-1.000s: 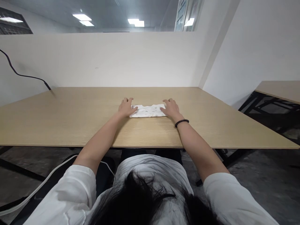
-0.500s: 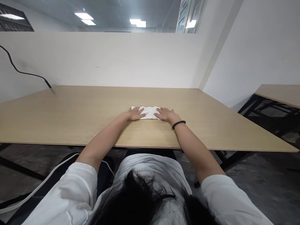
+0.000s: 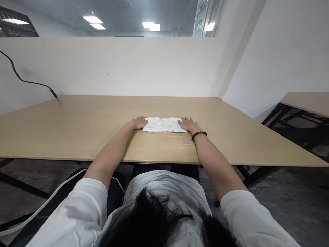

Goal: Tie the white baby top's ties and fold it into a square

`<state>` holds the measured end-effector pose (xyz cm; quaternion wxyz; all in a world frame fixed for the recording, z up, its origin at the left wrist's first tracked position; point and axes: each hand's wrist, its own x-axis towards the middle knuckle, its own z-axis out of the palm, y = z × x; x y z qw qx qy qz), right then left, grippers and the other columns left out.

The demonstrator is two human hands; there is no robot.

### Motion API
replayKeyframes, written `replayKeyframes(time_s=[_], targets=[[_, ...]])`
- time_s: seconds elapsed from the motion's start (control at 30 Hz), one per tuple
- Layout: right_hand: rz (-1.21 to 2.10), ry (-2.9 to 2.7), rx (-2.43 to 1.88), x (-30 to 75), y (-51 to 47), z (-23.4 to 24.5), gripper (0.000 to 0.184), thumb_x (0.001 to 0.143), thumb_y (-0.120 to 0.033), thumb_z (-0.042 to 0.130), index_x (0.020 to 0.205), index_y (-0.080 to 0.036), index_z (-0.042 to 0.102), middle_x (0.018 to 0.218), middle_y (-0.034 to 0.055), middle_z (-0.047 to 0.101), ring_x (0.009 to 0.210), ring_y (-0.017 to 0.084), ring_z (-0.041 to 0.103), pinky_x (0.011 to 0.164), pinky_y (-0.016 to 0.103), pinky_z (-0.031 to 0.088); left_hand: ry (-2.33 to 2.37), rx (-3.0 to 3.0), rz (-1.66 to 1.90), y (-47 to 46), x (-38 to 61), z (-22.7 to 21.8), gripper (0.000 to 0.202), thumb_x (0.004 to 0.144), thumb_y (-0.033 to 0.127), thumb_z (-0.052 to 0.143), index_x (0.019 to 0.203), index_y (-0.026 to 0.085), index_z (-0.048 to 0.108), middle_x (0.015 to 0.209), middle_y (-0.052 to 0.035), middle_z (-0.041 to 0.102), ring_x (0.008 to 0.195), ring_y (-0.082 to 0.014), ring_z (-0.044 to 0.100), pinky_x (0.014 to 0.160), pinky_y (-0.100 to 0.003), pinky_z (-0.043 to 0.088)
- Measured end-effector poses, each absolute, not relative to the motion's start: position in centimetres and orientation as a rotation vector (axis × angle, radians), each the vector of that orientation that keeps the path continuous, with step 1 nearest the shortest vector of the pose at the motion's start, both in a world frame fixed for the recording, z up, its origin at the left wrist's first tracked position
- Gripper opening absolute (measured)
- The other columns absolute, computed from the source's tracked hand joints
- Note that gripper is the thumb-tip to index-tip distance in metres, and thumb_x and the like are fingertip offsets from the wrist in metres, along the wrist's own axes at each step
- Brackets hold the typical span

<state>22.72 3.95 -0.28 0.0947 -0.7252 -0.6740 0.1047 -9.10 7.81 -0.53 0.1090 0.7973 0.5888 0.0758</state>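
Observation:
A white folded cloth with small printed figures lies flat on the table, its long side running left to right. It looks like a folded garment, but I cannot tell which kind. My left hand rests at the cloth's left end, fingers spread, the thumb touching its edge. At the right end lies my right hand, also with spread fingers, the thumb over the cloth's border. A black bead bracelet circles the right wrist.
The wooden table reaches back to a white partition. A black cable comes down at the far left. Another table stands to the right. A white cord runs beside my left arm.
Both hands have slid outward from the middle of the cloth to its two ends. More of the cloth's printed surface shows, and it looks flatter and wider.

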Motion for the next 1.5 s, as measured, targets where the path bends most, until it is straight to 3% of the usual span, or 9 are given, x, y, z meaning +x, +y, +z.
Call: replayKeyframes(time_s=[0.1, 0.27, 0.4, 0.67, 0.87, 1.0, 1.13, 1.3, 1.5], targets=[[0.138, -1.979, -1.981, 22.3, 4.0, 0.0, 0.059, 0.098, -0.045, 0.046, 0.149, -0.016, 0.043, 0.159, 0.0209, 0.035, 0.149, 0.040, 0.020, 0.112, 0.071, 0.017, 1.815, 2.343, 0.377, 7.0, -8.2, 0.2, 0.058, 0.097, 0.040, 0.036, 0.149, 0.015, 0.042, 0.157, -0.0195, 0.038, 0.147, -0.0372, 0.030, 0.116, -0.066, 0.016], [0.229, -2.219, -1.275, 20.5, 3.9, 0.4, 0.029, 0.090, -0.021, 0.053, 0.112, -0.015, 0.071, 0.114, 0.0123, 0.071, 0.108, 0.024, 0.063, 0.098, 0.037, 0.047, 1.228, 2.646, 0.639, 4.9, -5.0, 1.2, 0.048, 0.096, 0.036, 0.039, 0.137, 0.016, 0.056, 0.142, -0.0124, 0.058, 0.133, -0.0273, 0.049, 0.116, -0.042, 0.032], [0.356, -2.292, -1.126, 19.5, 3.5, 0.3, 0.022, 0.081, -0.012, 0.057, 0.090, -0.018, 0.077, 0.095, 0.0066, 0.075, 0.088, 0.019, 0.066, 0.085, 0.030, 0.050, 1.014, 2.724, 0.492, 3.8, -3.2, 0.8, 0.046, 0.092, 0.036, 0.045, 0.129, 0.016, 0.063, 0.129, -0.0129, 0.066, 0.121, -0.0300, 0.058, 0.108, -0.041, 0.041], [0.474, -2.280, -1.165, 20.1, 3.6, 0.1, 0.029, 0.082, -0.012, 0.059, 0.100, -0.021, 0.080, 0.096, 0.0044, 0.077, 0.084, 0.018, 0.066, 0.079, 0.027, 0.050, 1.042, 2.682, 0.478, 3.7, -2.9, 0.4, 0.046, 0.089, 0.036, 0.050, 0.129, 0.017, 0.065, 0.130, -0.0130, 0.064, 0.125, -0.0315, 0.055, 0.112, -0.042, 0.038], [0.503, -2.219, -1.237, 20.1, 3.8, -0.2, 0.033, 0.087, -0.012, 0.055, 0.110, -0.019, 0.078, 0.111, 0.0068, 0.076, 0.096, 0.020, 0.068, 0.089, 0.030, 0.050, 0.950, 2.509, 0.520, 4.2, -3.8, 0.4, 0.053, 0.088, 0.046, 0.054, 0.131, 0.017, 0.062, 0.138, -0.0123, 0.059, 0.129, -0.0306, 0.052, 0.113, -0.040, 0.036], [0.318, -2.091, -1.359, 19.7, 4.1, 0.0, 0.042, 0.095, -0.017, 0.045, 0.133, -0.013, 0.065, 0.134, 0.0133, 0.066, 0.120, 0.022, 0.061, 0.106, 0.036, 0.043, 1.220, 2.480, 0.633, 4.5, -4.0, 0.1, 0.065, 0.094, 0.052, 0.044, 0.147, 0.015, 0.047, 0.158, -0.0133, 0.039, 0.148, -0.0284, 0.031, 0.122, -0.038, 0.019], [0.164, -2.105, -1.462, 18.8, 4.0, -0.1, 0.055, 0.103, -0.035, 0.032, 0.151, -0.010, 0.043, 0.157, 0.0158, 0.041, 0.146, 0.023, 0.035, 0.119, 0.039, 0.027, 1.401, 2.520, 0.471, 4.5, -3.6, -0.6, 0.074, 0.097, 0.055, 0.034, 0.156, 0.011, 0.028, 0.165, -0.0159, 0.020, 0.154, -0.0296, 0.011, 0.123, -0.043, 0.007], [0.332, -2.340, -1.661, 17.4, 3.3, -1.2, 0.071, 0.102, -0.060, 0.019, 0.161, -0.021, 0.022, 0.166, 0.0094, 0.022, 0.154, 0.027, 0.012, 0.122, 0.057, 0.006, 1.419, 2.527, 0.214, 4.3, -3.1, -0.8, 0.075, 0.098, 0.056, 0.028, 0.157, 0.009, 0.027, 0.164, -0.0188, 0.019, 0.154, -0.0308, 0.015, 0.122, -0.049, 0.008], [0.341, -2.305, -1.828, 17.1, 3.4, -1.2, 0.081, 0.099, -0.067, 0.013, 0.161, -0.016, 0.017, 0.167, 0.0122, 0.015, 0.155, 0.027, 0.008, 0.121, 0.057, -0.002, 1.562, 2.488, 0.195, 4.2, -3.3, -0.4, 0.085, 0.094, 0.067, 0.029, 0.158, 0.010, 0.025, 0.164, -0.0202, 0.021, 0.153, -0.0348, 0.012, 0.122, -0.054, 0.006]])
